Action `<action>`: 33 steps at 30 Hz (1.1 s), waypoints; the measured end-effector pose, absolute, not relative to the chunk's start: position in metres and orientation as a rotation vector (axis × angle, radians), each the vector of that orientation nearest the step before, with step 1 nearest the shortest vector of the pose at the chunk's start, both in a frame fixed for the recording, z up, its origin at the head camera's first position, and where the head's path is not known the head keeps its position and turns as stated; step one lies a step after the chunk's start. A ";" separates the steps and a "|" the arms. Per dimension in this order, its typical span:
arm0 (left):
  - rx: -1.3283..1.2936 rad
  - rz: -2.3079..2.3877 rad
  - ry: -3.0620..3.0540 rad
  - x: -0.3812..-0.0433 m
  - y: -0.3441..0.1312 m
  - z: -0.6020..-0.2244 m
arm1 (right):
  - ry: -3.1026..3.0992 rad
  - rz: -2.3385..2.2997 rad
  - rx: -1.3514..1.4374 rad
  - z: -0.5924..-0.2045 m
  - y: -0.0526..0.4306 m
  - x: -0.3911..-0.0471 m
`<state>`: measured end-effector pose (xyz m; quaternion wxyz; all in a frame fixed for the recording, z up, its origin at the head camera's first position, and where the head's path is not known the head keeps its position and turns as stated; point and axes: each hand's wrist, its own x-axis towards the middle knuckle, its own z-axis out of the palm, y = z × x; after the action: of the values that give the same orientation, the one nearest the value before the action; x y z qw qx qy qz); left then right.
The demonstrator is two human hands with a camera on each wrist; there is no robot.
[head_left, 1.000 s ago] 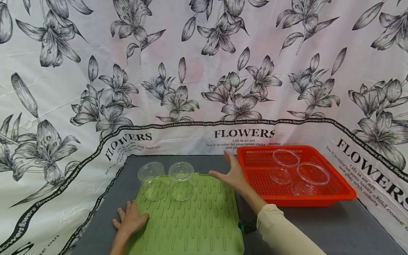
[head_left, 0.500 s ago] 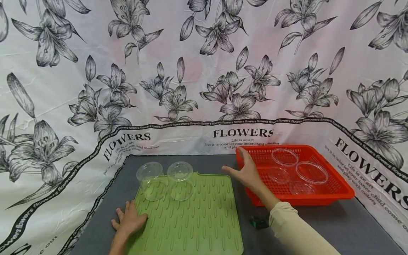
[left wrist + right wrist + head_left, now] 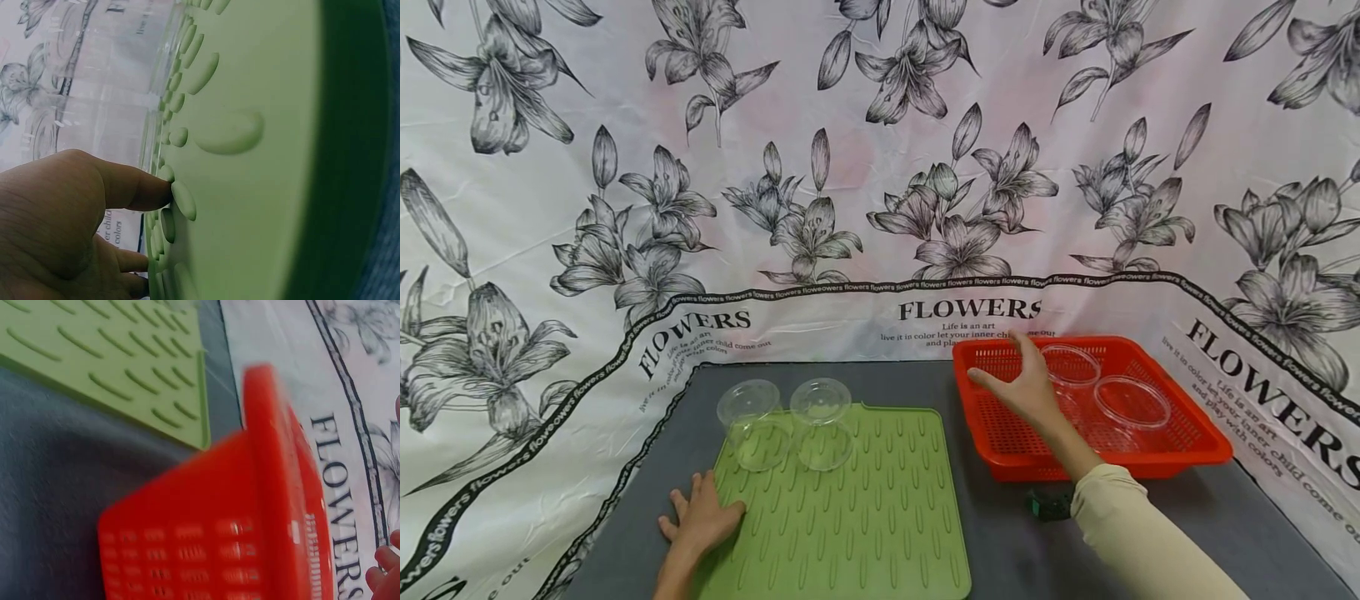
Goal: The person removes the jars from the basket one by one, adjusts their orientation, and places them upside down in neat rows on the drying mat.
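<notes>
My left hand (image 3: pixel 700 518) rests at the left edge of the green ridged mat (image 3: pixel 865 517), its thumb touching the mat's surface and its fingers spread. Over the left side of the red basket (image 3: pixel 1022 468) hovers my right hand (image 3: pixel 1028 387), thumb and fingers held apart with nothing between them. Inside that basket are two clear plastic cups, the rear one (image 3: pixel 1078 379) partly hidden behind the hand and the front one (image 3: pixel 1131 402) nearer the right. Two more clear cups, a left one (image 3: pixel 752 425) and a right one (image 3: pixel 822 423), stand side by side at the mat's far left corner.
A grey table (image 3: pixel 917 379) lies under the mat and basket. Behind it hangs a white curtain (image 3: pixel 820 317) printed with lilies and lettering. A small dark green object (image 3: pixel 1048 505) shows by the right forearm, in front of the basket.
The right hand has moved rightward from above the mat's far right corner to over the basket, still spread. The left hand and the cups stay in place.
</notes>
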<state>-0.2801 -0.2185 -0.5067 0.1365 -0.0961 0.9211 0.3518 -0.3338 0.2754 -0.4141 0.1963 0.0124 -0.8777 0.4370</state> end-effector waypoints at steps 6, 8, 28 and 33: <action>-0.274 1.011 2.664 -0.281 -0.218 -0.508 | -2.465 1.196 -0.023 -0.408 0.296 -0.329; -0.272 1.012 2.667 -0.281 -0.218 -0.509 | -2.465 1.177 -0.040 -0.406 0.302 -0.326; -0.244 1.014 2.708 -0.279 -0.219 -0.503 | -2.470 1.048 -0.191 -0.400 0.356 -0.296; -0.238 1.018 2.705 -0.279 -0.218 -0.505 | -2.477 1.010 -0.205 -0.404 0.372 -0.289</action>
<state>-0.2787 -0.2180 -0.5050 0.1206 -0.0813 0.9260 0.3485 -0.2895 0.3718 -0.4039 0.2272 -0.0744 -0.8991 0.3667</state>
